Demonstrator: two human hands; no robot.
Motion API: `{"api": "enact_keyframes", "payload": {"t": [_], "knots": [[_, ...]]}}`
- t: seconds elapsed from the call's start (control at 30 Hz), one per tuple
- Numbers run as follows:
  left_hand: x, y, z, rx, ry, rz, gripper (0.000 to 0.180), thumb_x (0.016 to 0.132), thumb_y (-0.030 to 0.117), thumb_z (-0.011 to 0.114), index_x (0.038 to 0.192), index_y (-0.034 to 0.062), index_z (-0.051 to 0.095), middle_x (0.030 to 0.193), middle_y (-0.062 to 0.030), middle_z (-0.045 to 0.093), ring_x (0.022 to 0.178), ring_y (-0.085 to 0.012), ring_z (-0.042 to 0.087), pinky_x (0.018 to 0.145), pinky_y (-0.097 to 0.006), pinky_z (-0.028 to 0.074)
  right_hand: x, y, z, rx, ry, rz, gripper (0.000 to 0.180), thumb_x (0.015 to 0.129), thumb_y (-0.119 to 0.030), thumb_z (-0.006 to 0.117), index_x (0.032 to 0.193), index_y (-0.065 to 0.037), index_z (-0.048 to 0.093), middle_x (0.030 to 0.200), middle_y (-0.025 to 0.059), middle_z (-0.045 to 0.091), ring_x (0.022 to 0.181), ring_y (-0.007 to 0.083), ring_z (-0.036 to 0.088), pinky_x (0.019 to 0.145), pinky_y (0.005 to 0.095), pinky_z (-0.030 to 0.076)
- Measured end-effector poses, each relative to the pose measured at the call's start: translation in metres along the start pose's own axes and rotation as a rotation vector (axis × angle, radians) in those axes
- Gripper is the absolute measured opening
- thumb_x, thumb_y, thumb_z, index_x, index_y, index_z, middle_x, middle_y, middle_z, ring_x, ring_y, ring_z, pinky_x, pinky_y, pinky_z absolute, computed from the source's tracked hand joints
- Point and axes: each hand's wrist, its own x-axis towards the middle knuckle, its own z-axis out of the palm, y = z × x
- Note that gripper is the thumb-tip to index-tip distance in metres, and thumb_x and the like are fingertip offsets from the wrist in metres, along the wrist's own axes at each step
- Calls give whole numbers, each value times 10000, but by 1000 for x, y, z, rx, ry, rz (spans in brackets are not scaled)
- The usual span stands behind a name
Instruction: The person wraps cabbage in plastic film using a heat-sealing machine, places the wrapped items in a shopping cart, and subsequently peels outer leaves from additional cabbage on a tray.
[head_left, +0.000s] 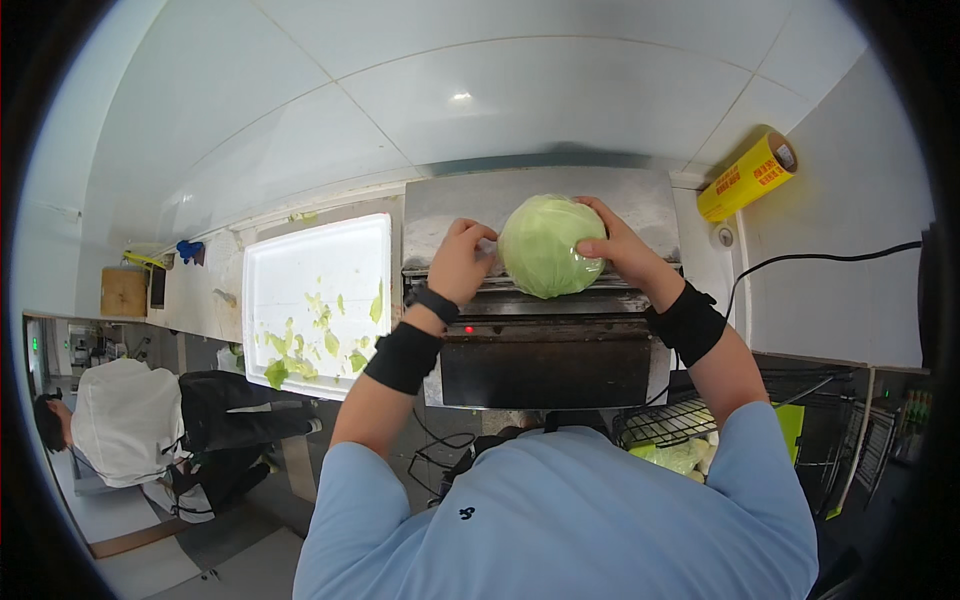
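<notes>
A round pale green cabbage (550,247), glossy with clear film, sits over the front part of a metal wrapping machine (450,205). My right hand (622,250) grips it from the right, thumb on the near face and fingers around the far side. Just left of the cabbage is my left hand (462,262), its fingers curled in and pressed together. Whether a bit of film is pinched in them is too small to see. A small red light (469,329) glows on the machine's dark front.
A white foam tray (262,290) with scattered cabbage leaf scraps stands left of the machine. A yellow film roll (748,180) leans by the right wall, near a black cable (800,257). Below right is a wire basket (668,424) with produce. Another person (130,420) is far left.
</notes>
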Motion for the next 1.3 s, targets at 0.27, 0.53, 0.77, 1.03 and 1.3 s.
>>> {"api": "enact_keyframes", "payload": {"t": [0.27, 0.53, 0.77, 1.03, 1.3], "knots": [[-28, 47, 27, -914, 157, 38, 699, 907, 312, 649, 1418, -25, 311, 1340, -141, 480, 1241, -231, 477, 1024, -356, 410, -12, -27, 19, -98, -2, -166, 896, 736, -366, 805, 1402, 3, 333, 1300, 169, 483, 1220, 268, 477, 1023, 370, 410], [-47, 50, 31, -551, 25, -90, 889, 759, 431, 805, 1357, -52, 359, 1342, -210, 459, 1205, -262, 497, 956, -376, 466, -55, -8, 37, -94, 92, -15, 796, 832, -433, 711, 1354, 23, 320, 1245, 189, 481, 1179, 266, 485, 1013, 359, 396], [-89, 46, 60, -161, 256, 135, 869, 766, 602, 695, 1285, -51, 453, 1216, -202, 498, 1242, -370, 398, 1059, -446, 339, -97, 25, 56, -118, 174, -17, 749, 850, -433, 689, 1334, 31, 354, 1243, 186, 499, 1173, 247, 491, 999, 353, 407], [-118, 47, 79, -536, 167, 19, 809, 747, 419, 800, 1298, -59, 450, 1188, -181, 533, 1091, -274, 558, 943, -387, 458, -115, 51, 70, -276, 222, -135, 672, 852, -347, 707, 1323, 2, 379, 1218, 180, 548, 1141, 244, 536, 975, 347, 432], [-118, 51, 85, -507, 169, -44, 715, 782, 380, 788, 1254, -58, 475, 1184, -174, 568, 1092, -253, 574, 934, -375, 468, -122, 67, 70, -245, 314, -169, 667, 852, -343, 707, 1326, -10, 377, 1192, 171, 553, 1126, 243, 542, 955, 345, 445]]}}
